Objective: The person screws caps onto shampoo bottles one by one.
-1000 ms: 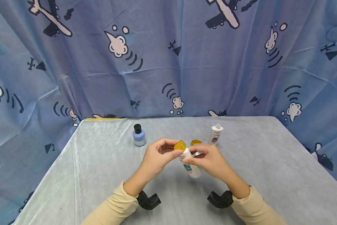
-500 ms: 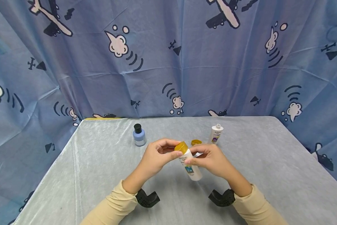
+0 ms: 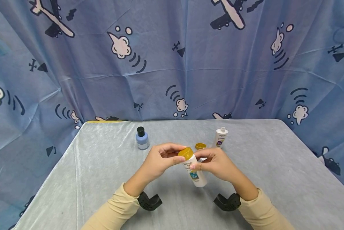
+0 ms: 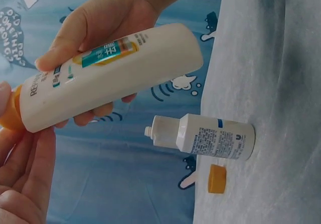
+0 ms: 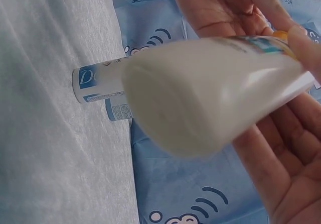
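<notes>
A white bottle (image 3: 199,179) with a teal label is raised over the table, tilted, its yellow cap (image 3: 186,154) toward the left. My left hand (image 3: 163,156) pinches that cap between thumb and fingers. On the bottle's upper body my right hand (image 3: 218,164) keeps its grip, thumb across the label. The left wrist view shows the cap up against the bottle's shoulder, and the right wrist view looks at its rounded base. Behind my right hand, a second yellow cap-like piece (image 3: 200,146) shows, partly hidden.
At the back right stands an uncapped white bottle (image 3: 220,137). A blue bottle with a black lid (image 3: 142,139) is at the back left. Beyond the table's far edge hangs a patterned blue curtain (image 3: 160,64). Black wrist mounts (image 3: 149,202) sit on both wrists.
The held bottle has come slightly lower, its base shifting down and a little right. The cap and my left hand have dropped slightly with it; both grips stay the same.
</notes>
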The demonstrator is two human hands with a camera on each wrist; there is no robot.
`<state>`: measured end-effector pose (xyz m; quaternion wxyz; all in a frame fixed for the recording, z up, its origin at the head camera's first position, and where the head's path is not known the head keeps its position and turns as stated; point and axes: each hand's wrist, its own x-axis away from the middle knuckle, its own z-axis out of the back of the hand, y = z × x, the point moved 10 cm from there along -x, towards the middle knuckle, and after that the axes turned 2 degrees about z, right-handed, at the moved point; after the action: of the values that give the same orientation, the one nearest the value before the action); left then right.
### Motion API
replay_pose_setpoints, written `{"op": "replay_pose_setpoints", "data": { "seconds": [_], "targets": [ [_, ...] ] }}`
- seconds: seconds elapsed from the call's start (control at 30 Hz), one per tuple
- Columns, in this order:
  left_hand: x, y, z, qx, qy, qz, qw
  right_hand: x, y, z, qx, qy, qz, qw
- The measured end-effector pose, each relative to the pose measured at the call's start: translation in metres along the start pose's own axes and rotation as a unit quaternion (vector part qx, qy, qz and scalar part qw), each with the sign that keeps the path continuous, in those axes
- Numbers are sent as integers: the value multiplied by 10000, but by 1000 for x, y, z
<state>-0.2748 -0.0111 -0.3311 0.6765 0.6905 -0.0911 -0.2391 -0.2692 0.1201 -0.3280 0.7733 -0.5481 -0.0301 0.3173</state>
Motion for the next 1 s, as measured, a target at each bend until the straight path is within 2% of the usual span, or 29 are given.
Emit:
{"op": "replay_pose_setpoints", "data": {
  "seconds": [0.33,0.57,0.9,1.0],
  "targets": [
    [0,2,-2,-32,-279,-217,9994,0,-1,-4,-275,-234,51,9993],
    [0,1,-3,120,-470,-222,9986,1,1,-6,-454,-358,-105,9983],
    [1,5,-5,113,-603,-266,9978,1,1,-8,-680,-502,-64,9964],
    [1,3,-5,101,-582,-191,9981,1,1,-9,-691,-512,-67,9963]
  ]
}}
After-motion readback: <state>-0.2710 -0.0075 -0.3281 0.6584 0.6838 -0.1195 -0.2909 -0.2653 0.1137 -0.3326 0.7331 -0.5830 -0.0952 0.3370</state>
